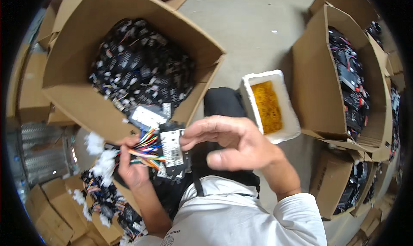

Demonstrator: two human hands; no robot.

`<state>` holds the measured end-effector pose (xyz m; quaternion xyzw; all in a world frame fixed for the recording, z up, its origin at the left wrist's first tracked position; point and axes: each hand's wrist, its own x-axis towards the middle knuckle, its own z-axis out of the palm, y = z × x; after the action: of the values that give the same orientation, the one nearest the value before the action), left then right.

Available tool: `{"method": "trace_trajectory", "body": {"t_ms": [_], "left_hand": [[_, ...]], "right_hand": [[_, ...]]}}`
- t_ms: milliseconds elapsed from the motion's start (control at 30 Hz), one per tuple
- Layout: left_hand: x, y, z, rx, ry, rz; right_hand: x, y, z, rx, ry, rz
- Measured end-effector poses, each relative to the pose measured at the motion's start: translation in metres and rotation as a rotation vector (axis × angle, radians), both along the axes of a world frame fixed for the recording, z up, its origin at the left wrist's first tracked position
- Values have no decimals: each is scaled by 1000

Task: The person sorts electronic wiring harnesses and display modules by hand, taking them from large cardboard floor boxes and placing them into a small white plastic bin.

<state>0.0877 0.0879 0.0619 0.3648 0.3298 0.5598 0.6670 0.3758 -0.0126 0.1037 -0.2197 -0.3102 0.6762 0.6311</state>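
My left hand is closed round a bundle of multicoloured wires. These wires run into a stack of flat black electronic modules with white labels, held above my lap. White connectors bunch together past my left fingers. My right hand is at the stack's right side, fingers stretched out and thumb apart, gripping nothing. Its fingertips are at the modules' edge; I cannot tell whether they touch. Another labelled module lies just beyond the stack, at the near edge of a big carton.
The big open carton ahead holds a heap of black modules. A white foam box of yellow rubber bands stands right of my knee. Further right are filled cartons. Wired modules lie in a carton at lower left.
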Motion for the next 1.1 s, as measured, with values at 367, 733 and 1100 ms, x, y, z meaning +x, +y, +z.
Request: {"method": "trace_trajectory", "body": {"t_ms": [367,733,1100], "left_hand": [[22,19,-36,-67,159,5],[9,15,-36,-3,230,-14],[21,20,-41,-67,203,57]], "right_hand": [[134,-112,-326,-1061,-1183,-714],[152,-66,-395,-1186,-1693,-439],[148,-101,-352,-1068,-1102,-878]]}}
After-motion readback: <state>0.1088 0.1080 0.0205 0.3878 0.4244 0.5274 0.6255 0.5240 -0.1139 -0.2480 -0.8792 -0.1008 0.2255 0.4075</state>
